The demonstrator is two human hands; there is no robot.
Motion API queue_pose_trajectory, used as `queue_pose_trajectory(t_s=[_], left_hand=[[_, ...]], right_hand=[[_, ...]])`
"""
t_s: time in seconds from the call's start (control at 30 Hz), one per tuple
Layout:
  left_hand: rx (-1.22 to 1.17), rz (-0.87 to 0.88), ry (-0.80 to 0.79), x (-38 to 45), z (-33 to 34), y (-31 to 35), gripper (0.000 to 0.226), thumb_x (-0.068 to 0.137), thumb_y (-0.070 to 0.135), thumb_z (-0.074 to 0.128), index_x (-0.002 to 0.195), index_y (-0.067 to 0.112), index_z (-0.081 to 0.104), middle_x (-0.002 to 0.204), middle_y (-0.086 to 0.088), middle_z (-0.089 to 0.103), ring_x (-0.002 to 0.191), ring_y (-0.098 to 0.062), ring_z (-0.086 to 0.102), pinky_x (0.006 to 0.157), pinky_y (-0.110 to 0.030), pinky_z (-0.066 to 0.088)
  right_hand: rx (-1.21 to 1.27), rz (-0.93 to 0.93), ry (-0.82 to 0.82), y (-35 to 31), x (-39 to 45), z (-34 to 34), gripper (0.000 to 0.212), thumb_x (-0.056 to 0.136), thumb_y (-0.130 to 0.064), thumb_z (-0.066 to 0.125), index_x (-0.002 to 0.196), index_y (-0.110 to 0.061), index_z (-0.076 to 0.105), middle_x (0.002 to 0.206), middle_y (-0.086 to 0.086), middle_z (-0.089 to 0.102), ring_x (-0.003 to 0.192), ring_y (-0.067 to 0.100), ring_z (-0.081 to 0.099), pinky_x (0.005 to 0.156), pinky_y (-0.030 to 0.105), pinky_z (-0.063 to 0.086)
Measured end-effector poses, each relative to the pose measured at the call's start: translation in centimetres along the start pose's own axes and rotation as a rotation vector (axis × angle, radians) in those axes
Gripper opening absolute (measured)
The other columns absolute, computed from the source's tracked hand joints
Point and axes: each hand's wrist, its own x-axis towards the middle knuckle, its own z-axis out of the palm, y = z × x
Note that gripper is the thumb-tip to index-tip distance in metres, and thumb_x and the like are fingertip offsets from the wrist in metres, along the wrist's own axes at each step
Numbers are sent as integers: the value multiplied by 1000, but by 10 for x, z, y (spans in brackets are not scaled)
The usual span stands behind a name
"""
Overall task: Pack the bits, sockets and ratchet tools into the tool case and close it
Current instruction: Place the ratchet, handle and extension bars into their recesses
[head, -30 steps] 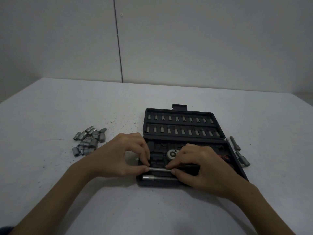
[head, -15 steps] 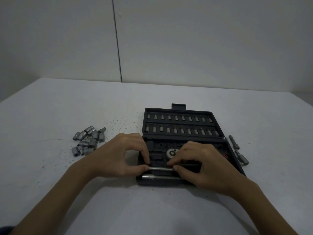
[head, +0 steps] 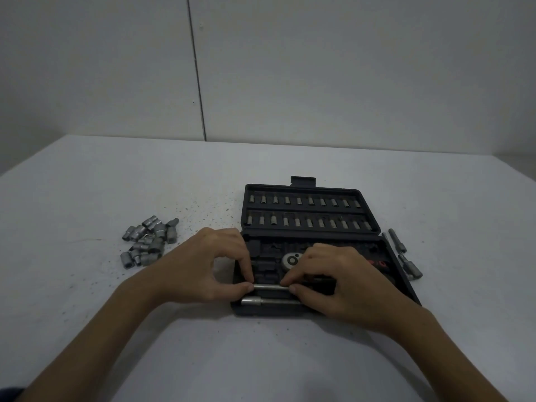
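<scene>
Pinching the same metal bar (head: pixel 271 287), left hand (head: pixel 203 268) and right hand (head: pixel 333 282) still press it into the case (head: pixel 374 227); sockets (head: pixel 148 242) wait at nine o'clock.

Black tool case (head: pixel 374 227), lid and tray alike. Silver bits (head: pixel 310 211) in two rows against the dark lid. Silver-grey extension bar (head: pixel 271 288) and a second bar (head: pixel 269 300) just as pale. White-silver ratchet head (head: pixel 290 260) with dark dots. Small red mark (head: pixel 378 264), perhaps a handle. Grey metallic sockets (head: pixel 148 242). Pale grey table (head: pixel 116 184), flecked with dark specks. Off-white wall (head: pixel 348 68).
</scene>
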Motion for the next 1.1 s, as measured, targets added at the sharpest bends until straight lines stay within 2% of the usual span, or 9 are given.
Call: queue_pose_trajectory(t_s=[0.27, 0.5, 0.63, 0.73, 0.93, 1.1], left_hand=[[49, 14, 9, 1, -1, 3, 8, 73, 33, 72, 77, 26, 72, 78, 14, 65, 81, -8, 62, 69, -31, 51], [176, 0, -4, 3, 1, 12, 21, 80, 47, 57, 79, 30, 70, 80, 18, 63, 83, 0, 57, 71, -27, 50], [289, 18, 51, 13, 9, 22, 34, 84, 52, 44, 81, 29, 68, 81, 19, 60, 82, 2, 53, 69, -22, 48], [282, 21, 85, 26, 21, 30, 35, 85, 51, 41, 85, 28, 67, 85, 18, 61, 84, 0, 53, 70, -22, 47], [260, 31, 148, 65, 50, 49, 18, 90, 38, 51, 93, 26, 64, 91, 16, 59, 88, -1, 49, 77, -25, 44], [175, 30, 216, 102, 73, 63, 24, 87, 37, 48, 93, 21, 65, 97, 9, 62, 95, -9, 54, 83, -37, 47]], right_hand=[[10, 24, -16, -1, -1, -2, 14, 85, -30, 65, 96, -31, 72, 86, -16, 65, 85, 1, 57, 74, 22, 48], [22, 67, -11, -2, -9, -6, 17, 87, -28, 64, 102, -32, 71, 93, -17, 65, 93, 2, 57, 80, 23, 48], [22, 123, 57, 1, -18, -12, 17, 87, -27, 64, 103, -32, 70, 95, -21, 63, 94, -1, 57, 81, 23, 49], [-11, 163, 104, 4, -25, -18, 19, 87, -24, 64, 103, -33, 69, 92, -23, 62, 91, -3, 57, 79, 15, 47], [-96, 296, 251, 21, -36, -33, 18, 86, -18, 65, 100, -28, 71, 85, -25, 61, 83, -9, 56, 71, 0, 37], [-177, 415, 331, 38, -39, -48, 18, 86, -17, 63, 99, -26, 71, 88, -13, 68, 77, -2, 58, 70, 8, 41]])
